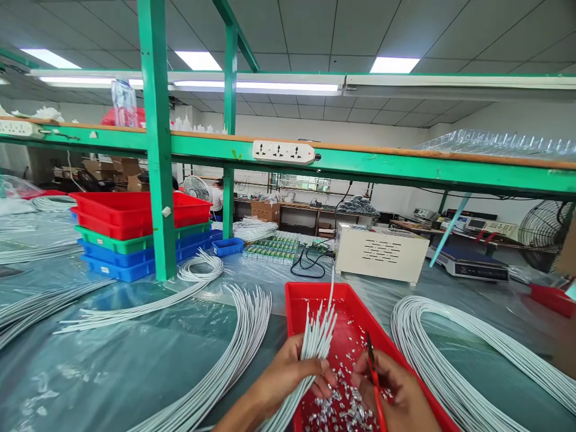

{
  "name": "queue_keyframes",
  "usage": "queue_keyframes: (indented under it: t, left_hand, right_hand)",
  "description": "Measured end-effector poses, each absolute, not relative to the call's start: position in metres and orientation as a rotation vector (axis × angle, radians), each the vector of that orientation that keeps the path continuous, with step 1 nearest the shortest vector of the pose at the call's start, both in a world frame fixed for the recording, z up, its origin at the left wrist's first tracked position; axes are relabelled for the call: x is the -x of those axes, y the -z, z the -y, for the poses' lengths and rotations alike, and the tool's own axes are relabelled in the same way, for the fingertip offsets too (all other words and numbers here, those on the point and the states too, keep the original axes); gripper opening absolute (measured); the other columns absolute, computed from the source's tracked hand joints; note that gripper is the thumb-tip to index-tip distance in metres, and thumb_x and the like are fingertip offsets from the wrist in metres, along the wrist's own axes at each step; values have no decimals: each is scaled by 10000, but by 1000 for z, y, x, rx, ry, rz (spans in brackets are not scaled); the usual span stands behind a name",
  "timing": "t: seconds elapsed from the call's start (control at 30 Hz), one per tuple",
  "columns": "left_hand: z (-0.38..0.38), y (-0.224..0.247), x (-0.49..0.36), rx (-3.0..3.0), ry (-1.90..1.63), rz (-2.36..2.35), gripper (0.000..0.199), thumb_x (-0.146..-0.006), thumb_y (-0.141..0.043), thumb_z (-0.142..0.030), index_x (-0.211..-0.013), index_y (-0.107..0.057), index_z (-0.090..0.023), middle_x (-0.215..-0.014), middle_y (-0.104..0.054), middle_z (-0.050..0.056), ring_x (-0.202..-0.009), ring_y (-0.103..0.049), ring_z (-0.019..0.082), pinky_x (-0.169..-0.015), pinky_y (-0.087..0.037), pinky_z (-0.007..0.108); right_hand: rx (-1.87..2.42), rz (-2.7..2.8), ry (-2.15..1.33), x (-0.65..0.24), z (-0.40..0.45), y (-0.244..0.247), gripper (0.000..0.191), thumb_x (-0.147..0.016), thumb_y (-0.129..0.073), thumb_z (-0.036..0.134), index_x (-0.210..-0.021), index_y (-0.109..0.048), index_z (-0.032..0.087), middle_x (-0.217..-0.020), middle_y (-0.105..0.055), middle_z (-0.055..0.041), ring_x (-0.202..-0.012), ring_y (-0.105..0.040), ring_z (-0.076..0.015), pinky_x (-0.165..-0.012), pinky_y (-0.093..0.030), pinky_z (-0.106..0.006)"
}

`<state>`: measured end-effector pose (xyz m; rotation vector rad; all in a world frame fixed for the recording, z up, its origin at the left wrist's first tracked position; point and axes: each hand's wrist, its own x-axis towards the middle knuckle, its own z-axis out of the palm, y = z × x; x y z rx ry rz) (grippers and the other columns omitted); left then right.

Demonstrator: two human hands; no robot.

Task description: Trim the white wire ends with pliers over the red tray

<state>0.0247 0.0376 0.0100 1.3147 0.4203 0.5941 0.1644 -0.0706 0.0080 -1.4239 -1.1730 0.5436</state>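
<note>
A bundle of white cables (318, 333) is gripped in my left hand (288, 375), its tips pointing up, one standing higher than the others. My right hand (396, 390) is wrapped round red-handled cutters (377, 384), whose dark blades point up just right of the bundle. Both hands are over a long red tray (294, 292) with small shiny scraps (348, 408) scattered on its bottom. The cutters and the cable tips are apart.
Curved white cable bundles lie left (238, 348) and right (423, 318) of the tray. Behind it stand a cream metal box (381, 252) and circuit boards (272, 249). Stacked bins (117, 222) sit beside a green post (157, 150). Beyond are a scale (470, 264) and a person (216, 199).
</note>
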Motion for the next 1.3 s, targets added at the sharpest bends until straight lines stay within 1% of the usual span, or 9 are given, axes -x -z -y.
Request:
queue_keyframes:
  t: [0.17, 0.4, 0.5, 0.67, 0.77, 0.87, 0.97, 1.13, 1.3]
  left_hand:
    - [-33, -10, -24, -1302, -653, -412, 299, -604, -760, -278, -802, -627, -98, -685, -639, 31, -581, -567, 118, -554, -446, 220]
    - [-32, -14, -25, -1305, -718, -365, 332, -546, -807, -283, -776, -659, -93, -679, -584, 8, -654, -500, 117, -636, -385, 203]
    - [-37, -12, -21, -1243, -791, -466, 279, -585, -768, -292, -751, -607, -137, -628, -561, -30, -556, -474, 85, -553, -375, 183]
    - [-37, -8, -18, -1285, -744, -567, 266, -561, -801, -287, -709, -630, -147, -500, -478, -81, -398, -301, 37, -373, -208, 168]
    - [-32, -3, -21, -1319, -705, -561, 280, -546, -807, -304, -724, -683, -128, -541, -590, -29, -413, -387, 50, -427, -305, 179]
    - [-27, -1, -23, -1358, -769, -624, 232, -558, -788, -257, -743, -691, -156, -650, -664, -1, -613, -554, 129, -589, -417, 211]
    - [-23, -3, -24, -1381, -808, -686, 197, -569, -770, -245, -730, -697, -157, -725, -689, 17, -727, -587, 176, -674, -447, 248]
    - [-23, -2, -25, -1312, -755, -625, 251, -550, -794, -306, -698, -669, -145, -612, -630, -20, -537, -508, 93, -528, -396, 191]
    - [-26, -3, -23, -1216, -785, -752, 459, -493, -789, -497, -718, -618, -135, -435, -498, -79, -305, -264, 25, -329, -153, 187]
  right_hand:
    - [1288, 1128, -659, -156, 42, -9, 177, -635, -667, 269, -685, -526, 175, -641, -559, 29, -624, -521, -128, -607, -418, -233]
    - [1240, 1103, -735, -156, 37, -5, 292, -645, -699, 350, -663, -459, 184, -631, -508, 38, -580, -446, -101, -535, -355, -216]
    - [1269, 1090, -730, -161, 38, -5, 309, -643, -709, 354, -678, -453, 184, -659, -520, 36, -594, -432, -96, -548, -346, -215]
    - [1300, 1116, -715, -163, 37, -3, 275, -638, -717, 311, -691, -477, 187, -670, -545, 31, -622, -471, -116, -571, -373, -225]
    - [1304, 1132, -723, -165, 36, 2, 260, -661, -697, 334, -698, -483, 192, -686, -547, 20, -621, -500, -130, -572, -396, -240]
    - [1302, 1138, -749, -168, 36, 7, 258, -670, -691, 335, -711, -473, 201, -696, -555, 10, -636, -534, -148, -577, -419, -254]
    - [1295, 1160, -782, -170, 37, 10, 260, -675, -688, 337, -724, -468, 209, -707, -566, 8, -676, -563, -163, -622, -451, -272]
    - [1287, 1211, -726, -170, 36, 4, 275, -716, -634, 416, -703, -449, 212, -689, -572, 7, -636, -550, -144, -579, -438, -249]
    - [1590, 1352, -279, -183, 37, 2, 300, -752, -562, 501, -767, -528, 203, -708, -602, -28, -683, -571, -193, -616, -430, -290]
